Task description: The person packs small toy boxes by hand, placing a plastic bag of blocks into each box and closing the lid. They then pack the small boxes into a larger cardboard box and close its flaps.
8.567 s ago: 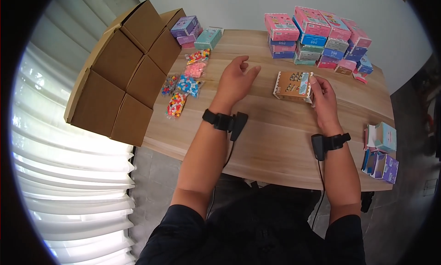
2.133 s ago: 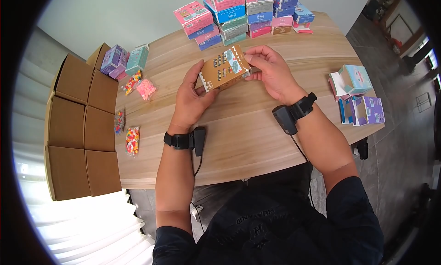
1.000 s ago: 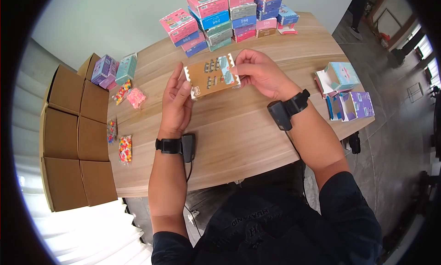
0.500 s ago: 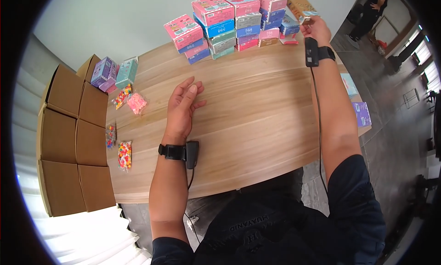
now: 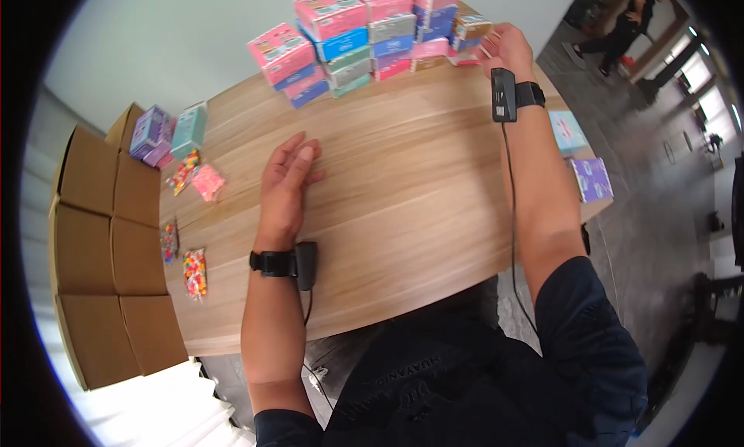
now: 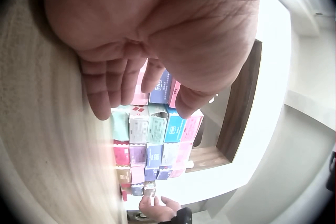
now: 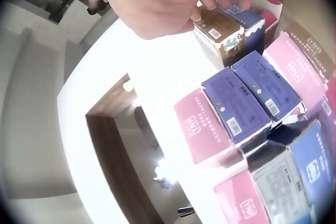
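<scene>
A brown box (image 5: 471, 22) tops the right end of the box stack, over a blue box. At its right edge is the right hand (image 5: 511, 52), fingers loosely bent and apart. In the right wrist view, fingertips of the right hand (image 7: 173, 3) overlap the near edge of the brown box (image 7: 220, 29); whether they touch it is hard to tell. The left wrist view shows the right hand (image 6: 159, 209) with spread fingers by the stack's far end. Relaxed and holding nothing, the left hand (image 5: 287, 187) hovers over the table's middle, palm inward.
Stacked pink, blue and grey boxes (image 5: 333, 12) line the table's back. At the left are brown cartons (image 5: 93, 249), purple and teal boxes (image 5: 188, 129) and bags of colored pieces (image 5: 195, 273). Teal and purple boxes (image 5: 594, 180) lie right, beside the right arm. A person (image 5: 620, 32) stands beyond.
The brown box went from between both hands to the stack's right end, carried by the right hand. The left hand let go of it and stayed over the table. The head view has shifted slightly.
</scene>
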Available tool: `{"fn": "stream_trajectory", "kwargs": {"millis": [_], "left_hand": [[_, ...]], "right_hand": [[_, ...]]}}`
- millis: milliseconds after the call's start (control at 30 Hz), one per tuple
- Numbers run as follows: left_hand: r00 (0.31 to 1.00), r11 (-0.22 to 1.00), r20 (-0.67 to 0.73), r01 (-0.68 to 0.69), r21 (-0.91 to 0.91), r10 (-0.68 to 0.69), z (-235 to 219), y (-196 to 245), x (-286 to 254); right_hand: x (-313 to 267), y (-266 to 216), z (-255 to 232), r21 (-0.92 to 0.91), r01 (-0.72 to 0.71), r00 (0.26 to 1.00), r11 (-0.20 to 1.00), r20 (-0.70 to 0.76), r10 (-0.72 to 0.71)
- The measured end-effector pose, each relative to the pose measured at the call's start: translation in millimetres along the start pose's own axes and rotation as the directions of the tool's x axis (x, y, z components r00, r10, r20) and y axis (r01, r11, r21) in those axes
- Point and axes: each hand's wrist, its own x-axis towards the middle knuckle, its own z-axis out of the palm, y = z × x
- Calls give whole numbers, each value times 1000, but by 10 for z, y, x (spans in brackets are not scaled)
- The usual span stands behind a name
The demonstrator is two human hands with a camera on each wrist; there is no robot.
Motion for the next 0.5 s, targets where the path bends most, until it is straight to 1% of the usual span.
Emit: {"fn": "stream_trajectory", "kwargs": {"millis": [67,100,133,167,200,233,267,300,367,467,500], "left_hand": [[1000,1000,5,-6,15,6,-14,4,3],[1000,1000,11,-7,13,6,-13,8,10],[1000,1000,12,-8,11,8,-15,12,11],[1000,1000,9,-9,9,9,-16,10,0],[1000,1000,11,-3,12,3,-19,11,-10],[1000,1000,11,1,15,-1,-15,16,-3],[1000,1000,10,5,19,-5,-13,19,4],[1000,1000,11,5,27,-5,-12,21,7],[1000,999,11,6,45,-7,-9,20,10],[1000,998,24,-1,56,-1,-19,10,17],[1000,998,23,1,58,-2,-8,11,8]], "right_hand": [[-356,-262,-154,144,40,998,989,43,-47],[-386,-416,-421,189,80,976,979,184,-115],[-418,-579,-707,235,110,928,966,323,-184],[-694,-755,-841,149,264,911,953,287,-297],[-1050,-945,-949,56,406,875,912,265,-405],[-1250,-1082,-1131,-185,562,812,806,306,-496],[-1420,-1235,-1349,-462,596,803,657,357,-477],[-1535,-1289,-1562,-623,589,803,515,382,-457],[-1735,-1329,-1928,-843,512,814,163,417,-404],[-2017,-1305,-2296,-902,419,890,100,387,-242],[-2029,-1271,-2378,-911,410,893,50,390,-226]]}}
